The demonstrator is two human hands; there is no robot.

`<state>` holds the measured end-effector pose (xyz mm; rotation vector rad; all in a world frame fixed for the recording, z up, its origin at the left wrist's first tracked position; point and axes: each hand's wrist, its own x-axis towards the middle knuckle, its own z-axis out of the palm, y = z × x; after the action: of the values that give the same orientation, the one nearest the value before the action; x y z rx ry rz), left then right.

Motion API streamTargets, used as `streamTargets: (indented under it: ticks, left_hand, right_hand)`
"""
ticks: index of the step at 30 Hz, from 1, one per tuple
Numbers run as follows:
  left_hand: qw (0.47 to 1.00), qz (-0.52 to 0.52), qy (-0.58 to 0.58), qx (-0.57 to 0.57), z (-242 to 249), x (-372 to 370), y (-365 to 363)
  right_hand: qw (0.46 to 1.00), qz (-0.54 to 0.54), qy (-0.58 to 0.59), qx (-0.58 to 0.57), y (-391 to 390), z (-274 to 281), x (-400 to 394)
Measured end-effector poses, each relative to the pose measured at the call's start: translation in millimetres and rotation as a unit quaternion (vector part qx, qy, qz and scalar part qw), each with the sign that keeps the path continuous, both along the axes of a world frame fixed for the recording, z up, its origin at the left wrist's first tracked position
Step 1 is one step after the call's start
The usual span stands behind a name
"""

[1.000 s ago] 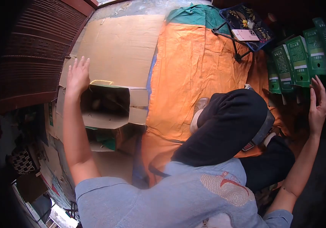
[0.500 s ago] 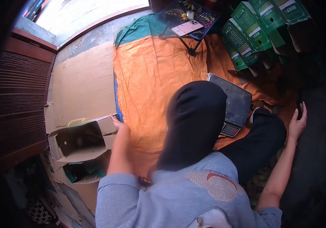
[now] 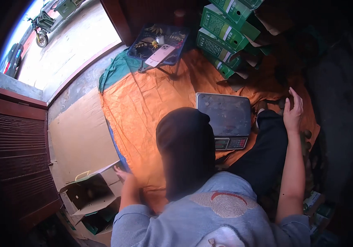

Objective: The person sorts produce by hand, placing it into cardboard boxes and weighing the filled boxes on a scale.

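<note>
My left hand [image 3: 124, 176] is at the lower left, its fingers on the corner of an open cardboard box [image 3: 112, 181] that lies with its dark mouth toward me. The grip is partly hidden. My right hand [image 3: 293, 113] is raised beyond my right shin, fingers apart and nothing in them. Small dark round things [image 3: 307, 134] lie on the floor near that wrist. Between my legs and the sheet stands a flat weighing scale [image 3: 226, 117] with a keypad; its platform carries nothing large.
An orange sheet [image 3: 143, 111] covers the floor, with flattened cardboard [image 3: 80, 138] to its left. A small folding table [image 3: 143, 45] holds a pink phone [image 3: 160, 55]. Green printed boxes [image 3: 221, 35] are stacked at the back right. Through the doorway stands a motorbike [image 3: 42, 24].
My view has turned, so the scene sits further left and lower, showing more of the doorway. My right hand has reached forward past my shin. My left hand stays at the box.
</note>
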<state>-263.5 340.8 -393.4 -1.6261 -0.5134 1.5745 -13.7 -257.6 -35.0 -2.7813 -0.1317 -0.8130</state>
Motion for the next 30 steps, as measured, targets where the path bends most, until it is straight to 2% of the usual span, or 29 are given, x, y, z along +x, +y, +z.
streamTargets:
  ticks: [1,2,6,10,15,23,26,29,30]
  left_hand:
    - [0.999,-0.032,0.024,0.004,-11.4,-11.8,9.7]
    - [1.0,-0.01,0.02,-0.014,11.0,-6.9,1.3]
    - [0.999,0.003,-0.01,-0.032,2.4,-29.3,21.1]
    - [0.999,0.018,0.041,-0.031,39.7,-22.8,16.8]
    - [0.998,0.035,-0.003,-0.049,-5.6,-51.9,62.4]
    - [0.997,0.032,0.018,-0.065,-16.3,-74.5,94.3]
    - [0.997,0.063,0.025,-0.04,-20.9,-73.0,95.7]
    - [0.961,0.244,0.087,-0.098,-52.6,-25.9,107.5]
    - [0.961,0.226,0.03,-0.158,-47.7,-7.6,100.6]
  right_hand:
    - [1.0,-0.008,0.003,0.006,-3.6,-1.3,-2.5]
    - [1.0,-0.013,0.007,0.013,-6.1,-3.2,-5.3]
    - [0.999,-0.021,0.006,0.026,-14.3,-4.7,-10.4]
    - [1.0,-0.017,-0.006,0.002,-15.5,8.2,-9.6]
    - [1.0,-0.014,-0.002,0.005,-18.3,31.5,-2.6]
    - [1.0,-0.006,-0.009,-0.01,-27.3,46.6,0.7]
    - [1.0,-0.01,-0.008,0.005,-30.1,50.3,2.2]
    - [0.99,0.001,0.015,0.141,-36.0,46.7,17.3]
    - [0.98,0.014,0.023,0.196,-39.6,45.2,28.0]
